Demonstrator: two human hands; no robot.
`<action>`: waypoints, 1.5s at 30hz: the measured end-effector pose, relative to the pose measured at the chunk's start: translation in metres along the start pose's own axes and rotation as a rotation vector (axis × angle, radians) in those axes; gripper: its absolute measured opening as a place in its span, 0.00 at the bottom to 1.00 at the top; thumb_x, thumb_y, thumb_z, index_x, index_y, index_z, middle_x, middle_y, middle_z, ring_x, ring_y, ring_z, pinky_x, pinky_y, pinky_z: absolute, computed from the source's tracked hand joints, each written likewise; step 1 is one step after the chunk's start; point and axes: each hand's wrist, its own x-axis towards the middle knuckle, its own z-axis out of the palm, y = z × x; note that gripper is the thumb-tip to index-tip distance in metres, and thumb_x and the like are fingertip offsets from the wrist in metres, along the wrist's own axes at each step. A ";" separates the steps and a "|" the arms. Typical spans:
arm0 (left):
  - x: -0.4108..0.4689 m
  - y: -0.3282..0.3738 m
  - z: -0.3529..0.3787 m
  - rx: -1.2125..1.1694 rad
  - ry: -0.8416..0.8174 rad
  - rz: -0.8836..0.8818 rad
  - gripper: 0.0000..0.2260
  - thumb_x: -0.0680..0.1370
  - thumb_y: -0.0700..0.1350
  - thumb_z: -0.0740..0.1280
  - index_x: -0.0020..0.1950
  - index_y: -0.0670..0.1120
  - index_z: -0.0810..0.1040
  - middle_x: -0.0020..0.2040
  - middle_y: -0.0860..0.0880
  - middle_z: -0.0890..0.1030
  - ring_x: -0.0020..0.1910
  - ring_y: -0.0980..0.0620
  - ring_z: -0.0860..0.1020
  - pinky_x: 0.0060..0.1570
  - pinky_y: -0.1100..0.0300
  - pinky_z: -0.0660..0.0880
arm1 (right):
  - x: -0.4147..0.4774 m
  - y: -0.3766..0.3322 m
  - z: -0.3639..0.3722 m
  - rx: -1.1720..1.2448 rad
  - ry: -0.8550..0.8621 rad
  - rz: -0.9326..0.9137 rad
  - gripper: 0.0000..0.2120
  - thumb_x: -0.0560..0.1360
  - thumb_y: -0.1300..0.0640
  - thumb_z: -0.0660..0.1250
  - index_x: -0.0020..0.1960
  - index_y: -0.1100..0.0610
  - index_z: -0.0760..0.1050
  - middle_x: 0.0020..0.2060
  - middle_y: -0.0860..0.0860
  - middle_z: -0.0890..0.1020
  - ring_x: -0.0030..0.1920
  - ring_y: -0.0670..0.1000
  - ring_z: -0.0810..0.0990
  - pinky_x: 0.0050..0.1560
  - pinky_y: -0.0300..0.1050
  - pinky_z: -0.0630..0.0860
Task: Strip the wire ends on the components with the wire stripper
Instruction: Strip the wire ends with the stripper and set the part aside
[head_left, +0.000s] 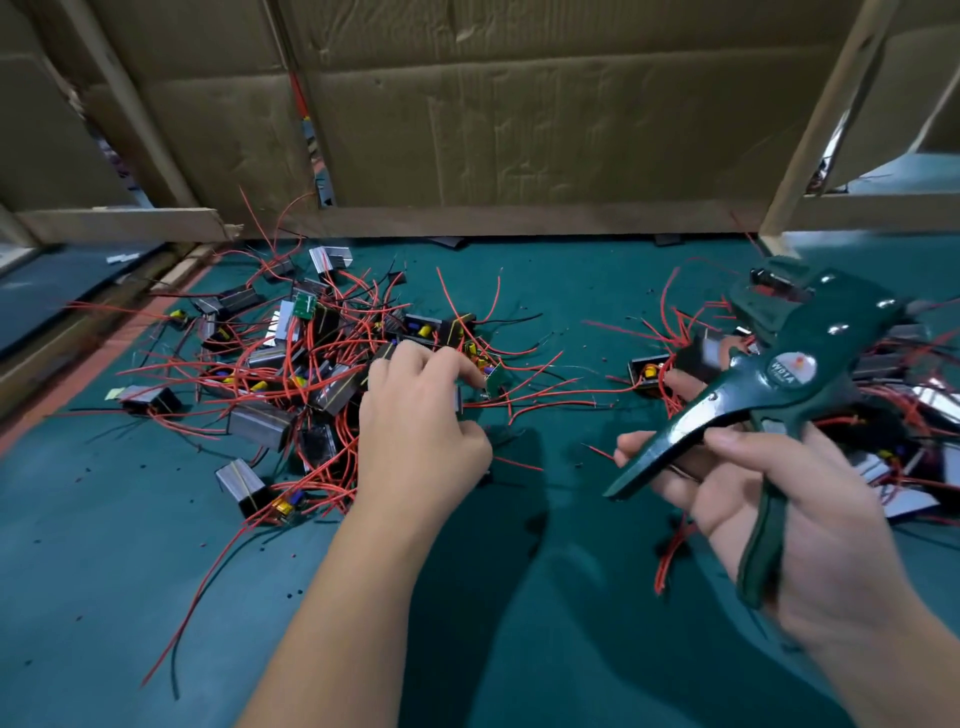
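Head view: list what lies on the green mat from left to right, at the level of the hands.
Pile of wired components → left hand, pinching a green-board component → lone component with a yellow part → wire stripper, gripped by the right hand.

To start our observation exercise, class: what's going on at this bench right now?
A person is working at a green bench. The right hand grips the green wire stripper by its handles, raised over the right pile of components. The left hand reaches to the left pile of red-wired components, its fingers curling round a small component at the pile's edge. The stripper is apart from that component, so nothing is being stripped yet.
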 end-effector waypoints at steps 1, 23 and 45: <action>0.001 -0.002 -0.004 -0.046 -0.019 -0.016 0.16 0.65 0.35 0.63 0.45 0.54 0.74 0.43 0.54 0.71 0.45 0.52 0.68 0.43 0.57 0.66 | 0.000 0.000 -0.001 0.002 0.015 0.021 0.17 0.65 0.65 0.60 0.54 0.59 0.73 0.52 0.59 0.78 0.41 0.65 0.82 0.42 0.59 0.80; -0.001 0.004 -0.002 -0.475 -0.164 0.179 0.08 0.80 0.47 0.63 0.45 0.53 0.80 0.38 0.57 0.82 0.40 0.59 0.79 0.46 0.61 0.76 | 0.001 -0.001 -0.003 0.058 -0.155 0.225 0.42 0.54 0.55 0.79 0.67 0.56 0.72 0.45 0.69 0.81 0.41 0.65 0.81 0.44 0.60 0.79; -0.004 0.010 -0.005 -0.722 -0.282 0.111 0.04 0.74 0.48 0.71 0.43 0.52 0.76 0.35 0.54 0.80 0.36 0.54 0.79 0.38 0.63 0.77 | -0.002 0.000 0.000 0.149 -0.501 0.592 0.31 0.63 0.57 0.75 0.64 0.66 0.73 0.42 0.67 0.79 0.40 0.66 0.80 0.45 0.62 0.76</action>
